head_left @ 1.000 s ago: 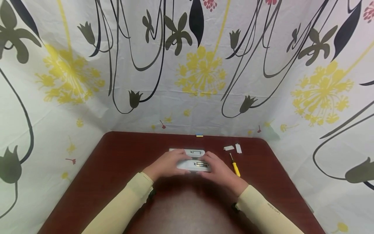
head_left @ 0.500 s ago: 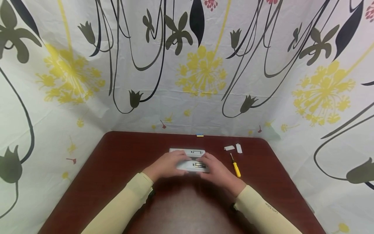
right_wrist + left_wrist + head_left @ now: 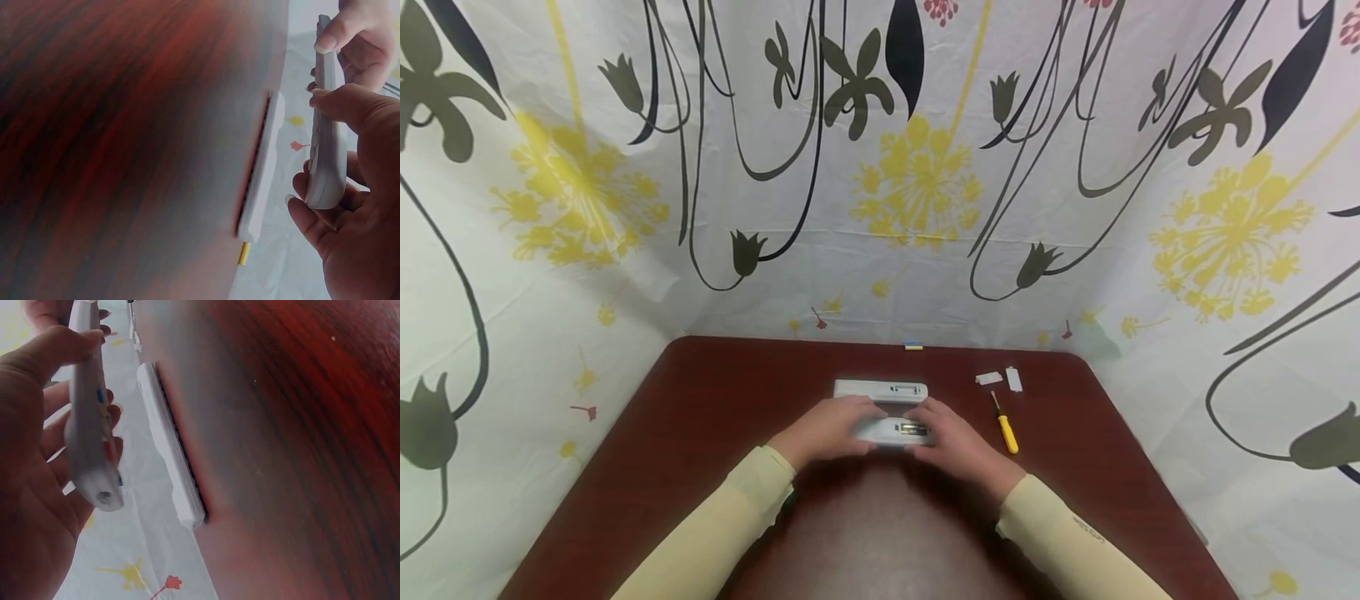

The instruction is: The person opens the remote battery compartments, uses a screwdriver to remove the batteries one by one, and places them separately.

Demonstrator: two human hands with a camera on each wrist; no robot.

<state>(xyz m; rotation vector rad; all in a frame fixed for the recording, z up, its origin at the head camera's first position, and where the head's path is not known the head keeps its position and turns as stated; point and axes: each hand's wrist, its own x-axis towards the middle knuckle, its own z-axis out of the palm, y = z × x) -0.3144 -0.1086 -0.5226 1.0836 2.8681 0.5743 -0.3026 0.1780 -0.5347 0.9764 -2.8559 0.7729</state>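
Note:
A white remote control [image 3: 880,431] is held face down between both hands, its battery compartment uncovered on the upper side. My left hand [image 3: 823,429] grips one end with the thumb along the near edge and the fingers on the far side. The other end is gripped by my right hand [image 3: 962,448]. Coloured buttons show on the underside in the left wrist view, where the remote is clear of the table. Just beyond it a second white remote [image 3: 867,389] lies face down on the table, also with an uncovered compartment.
Two small white battery covers [image 3: 988,378] lie at the back right of the dark red table [image 3: 737,375]. Near them is a yellow-handled screwdriver [image 3: 1007,433]. A small blue and yellow item [image 3: 913,346] sits at the back edge, against the patterned curtain [image 3: 880,208].
Both hands have drawn the held remote slightly nearer the person. The gap to the second remote has widened, and more of that one shows.

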